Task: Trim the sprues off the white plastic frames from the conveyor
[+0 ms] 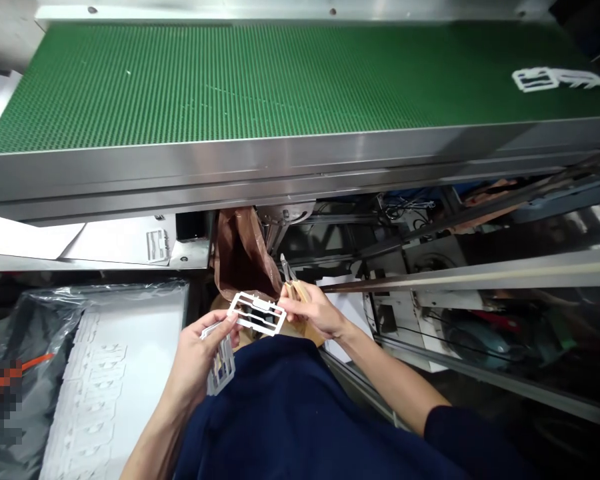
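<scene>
Frame point(263, 305) runs lengthwise from my pinching left hand point(200, 345) to my right hand point(314, 311), which touches its right end while gripping pliers point(300, 291).

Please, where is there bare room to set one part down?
The green belt is mostly bare from its left end to the white parts at far right, bordered in front by the metal rail. It is crowded below, around the white frame, pointed tool and brown bag.

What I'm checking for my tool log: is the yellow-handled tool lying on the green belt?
No, the right hand holds the yellow-handled tool, on the near side of the green belt.
</scene>
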`<action>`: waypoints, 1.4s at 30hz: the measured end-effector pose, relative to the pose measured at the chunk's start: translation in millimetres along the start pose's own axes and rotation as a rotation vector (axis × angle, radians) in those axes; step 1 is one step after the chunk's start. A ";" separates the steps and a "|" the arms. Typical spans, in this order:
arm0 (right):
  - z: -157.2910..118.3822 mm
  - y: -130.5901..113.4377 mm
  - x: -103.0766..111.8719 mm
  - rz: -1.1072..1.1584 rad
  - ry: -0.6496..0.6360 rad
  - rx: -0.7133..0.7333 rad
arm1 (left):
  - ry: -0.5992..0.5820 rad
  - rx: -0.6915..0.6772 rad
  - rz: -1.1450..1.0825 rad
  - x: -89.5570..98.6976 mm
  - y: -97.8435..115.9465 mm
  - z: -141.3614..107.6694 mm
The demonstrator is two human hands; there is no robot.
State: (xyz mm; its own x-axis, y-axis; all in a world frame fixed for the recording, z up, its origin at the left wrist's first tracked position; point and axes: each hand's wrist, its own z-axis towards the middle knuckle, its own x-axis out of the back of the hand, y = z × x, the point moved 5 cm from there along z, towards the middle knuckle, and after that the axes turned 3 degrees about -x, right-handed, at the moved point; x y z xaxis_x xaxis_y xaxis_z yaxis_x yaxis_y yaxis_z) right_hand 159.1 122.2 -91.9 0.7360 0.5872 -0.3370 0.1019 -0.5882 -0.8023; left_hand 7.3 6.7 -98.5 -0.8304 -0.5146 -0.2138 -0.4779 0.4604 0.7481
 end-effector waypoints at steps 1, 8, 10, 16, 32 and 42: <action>-0.9 -2.7 -0.3 -0.022 0.012 0.021 | -0.002 0.017 -0.020 -1.7 -2.0 1.2; -3.2 -6.0 7.5 -0.063 0.124 0.117 | 0.056 -0.012 -0.035 3.3 -11.9 24.6; -3.5 -6.1 9.9 -0.069 0.117 0.126 | 0.029 -0.012 -0.053 3.7 -15.0 31.0; -5.7 -8.3 12.2 -0.089 0.102 0.138 | -0.101 -0.004 -0.028 -5.9 -3.8 27.2; -5.7 -3.6 7.4 -0.059 0.002 0.095 | -0.027 0.037 0.085 -2.5 10.8 27.6; -10.1 -5.9 10.1 -0.124 0.078 0.049 | -0.085 0.075 0.136 -0.6 4.9 29.5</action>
State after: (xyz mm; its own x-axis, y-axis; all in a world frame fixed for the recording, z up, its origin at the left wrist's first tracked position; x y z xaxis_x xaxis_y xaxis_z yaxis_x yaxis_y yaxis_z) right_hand 172.7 125.9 -85.6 0.7699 0.6072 -0.1963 0.1638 -0.4854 -0.8588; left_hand -3.0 30.6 -113.2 -0.9085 -0.3825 -0.1683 -0.3769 0.5760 0.7254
